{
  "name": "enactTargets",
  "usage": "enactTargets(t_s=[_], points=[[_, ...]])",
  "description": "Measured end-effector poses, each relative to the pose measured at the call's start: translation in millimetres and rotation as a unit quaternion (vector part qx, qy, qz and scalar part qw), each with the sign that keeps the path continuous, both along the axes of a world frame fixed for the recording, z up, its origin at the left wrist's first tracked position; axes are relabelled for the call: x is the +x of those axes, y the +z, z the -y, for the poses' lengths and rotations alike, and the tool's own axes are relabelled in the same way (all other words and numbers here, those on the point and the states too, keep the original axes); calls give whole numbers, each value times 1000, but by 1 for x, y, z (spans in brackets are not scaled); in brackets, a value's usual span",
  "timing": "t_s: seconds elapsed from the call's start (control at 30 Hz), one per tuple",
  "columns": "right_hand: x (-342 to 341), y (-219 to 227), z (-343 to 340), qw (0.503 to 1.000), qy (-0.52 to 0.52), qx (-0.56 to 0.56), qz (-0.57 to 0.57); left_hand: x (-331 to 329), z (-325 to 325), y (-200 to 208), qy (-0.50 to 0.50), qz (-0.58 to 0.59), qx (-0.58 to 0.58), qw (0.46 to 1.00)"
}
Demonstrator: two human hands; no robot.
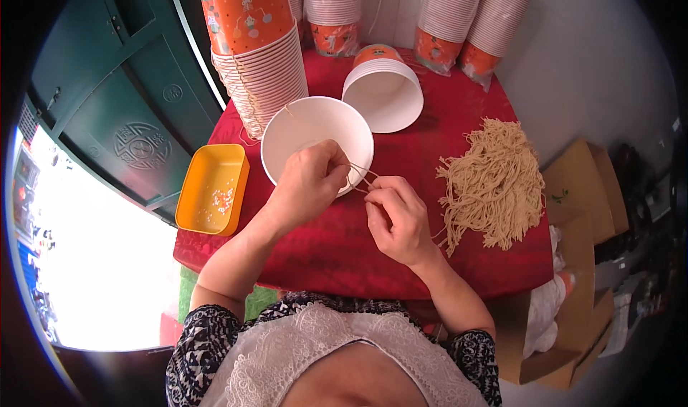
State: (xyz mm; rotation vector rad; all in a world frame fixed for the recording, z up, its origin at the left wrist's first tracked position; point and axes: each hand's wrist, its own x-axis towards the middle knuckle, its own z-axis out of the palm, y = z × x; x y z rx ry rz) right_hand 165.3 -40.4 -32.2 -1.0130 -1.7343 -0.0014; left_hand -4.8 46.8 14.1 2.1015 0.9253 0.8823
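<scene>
A beige string runs between my two hands, a loop of it showing in the gap. My left hand pinches one end, its closed fingers in front of the near rim of a white paper bucket. My right hand also has its fingertips pressed together on the string, just right of that bucket. A large pile of cut beige strings lies on the right of the table. At the left stands a yellow plastic tray with small white and pink beads in it.
Behind the bucket, a tall upside-down stack of orange-printed paper buckets has strings hanging down it. Several buckets lie nested on their side. Plastic-wrapped stacks line the back of the red-covered table. Open cardboard boxes stand at the right.
</scene>
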Motion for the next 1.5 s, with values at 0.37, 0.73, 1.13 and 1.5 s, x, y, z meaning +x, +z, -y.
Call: enactTargets(t_s=[0.37,0.73,1.13,1.5], points=[[-4,1,1,998,-56,2,23,2,6,6,-37,11,-40,998],[-9,-7,2,996,-77,30,19,8,7,-6,20,29,60,998],[-17,-7,1,994,-40,16,-99,4,15,0,5,-62,174,983],[-25,-9,2,955,-9,-125,-269,-10,31,15,-96,-78,183,975]])
